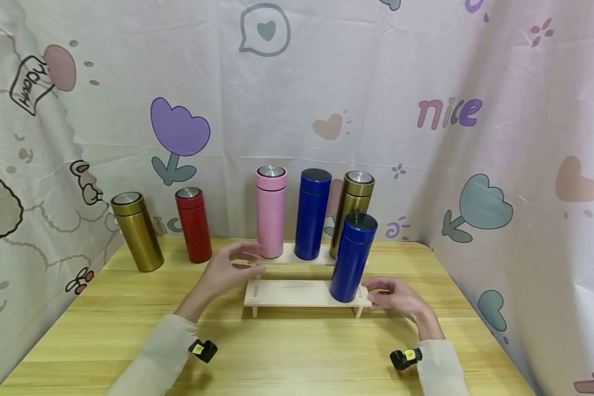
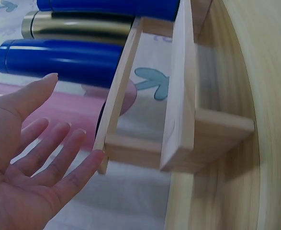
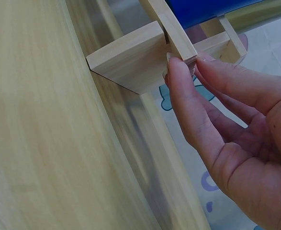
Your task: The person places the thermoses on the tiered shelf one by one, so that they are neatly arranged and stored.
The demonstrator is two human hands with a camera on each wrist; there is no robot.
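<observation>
A two-tier wooden stand (image 1: 292, 295) holds several thermos bottles. On its upper shelf (image 2: 117, 91) are a pink thermos (image 1: 270, 220), a blue thermos (image 1: 313, 214) and a gold thermos (image 1: 356, 190). Another blue thermos (image 1: 353, 258) stands on the right end of the lower shelf. My left hand (image 1: 230, 268) is beside the pink thermos, fingers loosely spread, with a fingertip right at the upper shelf's left end. With thumb and fingers, my right hand (image 3: 245, 129) pinches the right end of the lower shelf.
A second gold thermos (image 1: 139, 234) and a red thermos (image 1: 194, 225) stand on the wooden table (image 1: 297, 352) to the left of the stand. Behind the table hangs a printed curtain (image 1: 376, 71), which also runs along both sides.
</observation>
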